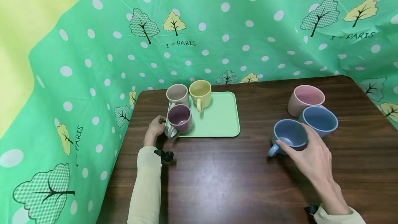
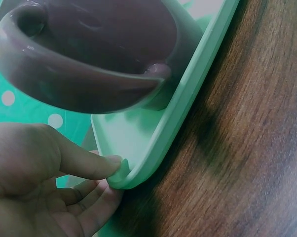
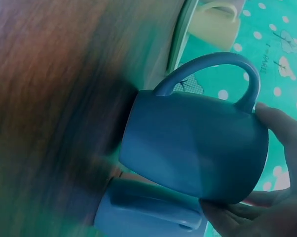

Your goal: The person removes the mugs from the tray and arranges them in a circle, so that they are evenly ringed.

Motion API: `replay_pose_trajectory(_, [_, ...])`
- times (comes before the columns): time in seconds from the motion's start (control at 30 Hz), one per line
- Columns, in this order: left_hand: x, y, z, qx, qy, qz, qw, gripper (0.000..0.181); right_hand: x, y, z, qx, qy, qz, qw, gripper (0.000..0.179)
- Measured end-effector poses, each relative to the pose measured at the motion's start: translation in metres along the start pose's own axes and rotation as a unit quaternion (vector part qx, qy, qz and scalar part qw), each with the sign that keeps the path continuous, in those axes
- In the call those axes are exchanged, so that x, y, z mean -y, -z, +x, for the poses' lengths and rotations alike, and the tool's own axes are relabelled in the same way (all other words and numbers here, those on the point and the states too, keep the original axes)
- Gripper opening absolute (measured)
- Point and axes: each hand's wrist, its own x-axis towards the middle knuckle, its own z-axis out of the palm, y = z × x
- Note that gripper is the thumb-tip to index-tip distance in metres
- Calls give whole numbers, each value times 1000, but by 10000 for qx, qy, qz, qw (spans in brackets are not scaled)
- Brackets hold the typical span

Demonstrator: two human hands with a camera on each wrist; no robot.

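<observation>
My left hand [image 1: 156, 127] pinches the near left corner of the light green tray [image 1: 217, 120], thumb inside the rim and fingers beneath, as the left wrist view shows. Beside it a purple mug [image 1: 180, 118] stands on the tray, its handle toward me. Behind that are a grey-beige mug [image 1: 177, 93] and a yellow mug [image 1: 200, 94], also on the tray. On the right, my right hand [image 1: 314, 158] grips a blue mug [image 1: 289, 134] at its rim, thumb near the handle. A second blue mug [image 1: 321, 120] stands right behind it.
A pink mug [image 1: 306, 99] stands at the back right, close to the second blue mug. The dark wooden table [image 1: 214, 179] reaches back to a green dotted cloth [image 1: 224, 37] that hangs behind it and along the left side.
</observation>
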Motion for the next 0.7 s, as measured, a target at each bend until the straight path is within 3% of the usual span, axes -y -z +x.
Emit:
replay_pose_trajectory(0.37, [-1,-1,-3,132,106,-34,9999,35,-9,4,1,-66,-103,142,9998,87])
replay_pose_trajectory(0.7, [-2,-1,-3,64,40,-49,10000,35,-12,6,1,-37,-169,250,9995,87])
